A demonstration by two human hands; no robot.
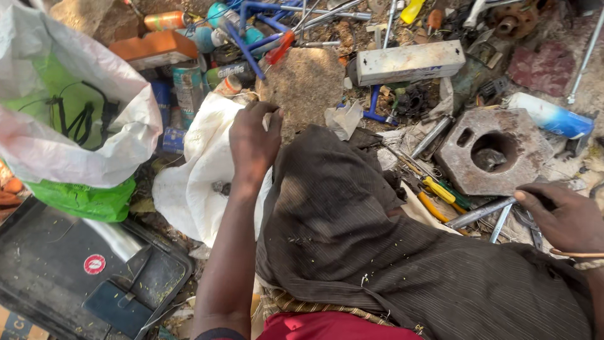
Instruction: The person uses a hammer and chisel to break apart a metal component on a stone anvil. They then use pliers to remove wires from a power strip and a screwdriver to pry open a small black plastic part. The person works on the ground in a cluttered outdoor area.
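Head view, left hand (253,141) fingers closed, pinching the white sack (198,182) at its top edge, right hand (562,217) fingers curled on a steel rod (481,213) by the rusty perforated metal block (494,151), round red sticker (95,264) on black case (56,264) lower left, blue-white tube (550,115) upper right, white rectangular box (409,62) above.

Crumpled white sack (195,182) beside long metal rod (481,212).

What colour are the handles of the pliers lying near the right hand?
Yellow, seen in the head view: the pliers lie just left of the right hand.
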